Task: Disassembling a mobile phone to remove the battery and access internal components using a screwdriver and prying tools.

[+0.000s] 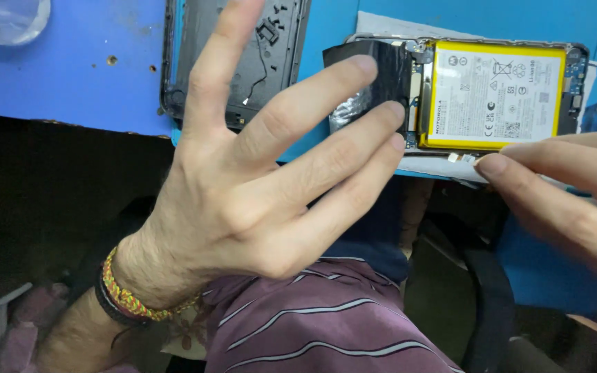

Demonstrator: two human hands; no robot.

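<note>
The left hand [243, 186] is spread wide, its fingertips [364, 65] touching a black film [374, 65] on the opened phone [492, 93] at the blue tabletop's [70, 76] near edge — the right hand [568, 186] pinches narrowly at the phone's near rim, holding nothing I can make out.

- This looks like a phone repair workshop, seen from the seat of someone working at a bench.
- An opened phone [499, 93] lies at the upper right of the frame, its back off and a yellow-edged battery [495, 95] and circuit parts exposed.
- A dark rear cover [278, 48], removed and turned inside up, rests at the top centre, with a thin wire on its inner face.
- The desk [70, 62] is painted blue, with a worn, chipped top pitted by small holes at the upper left.
- A clear plastic bag [5, 17] sits in the upper left corner.
</note>
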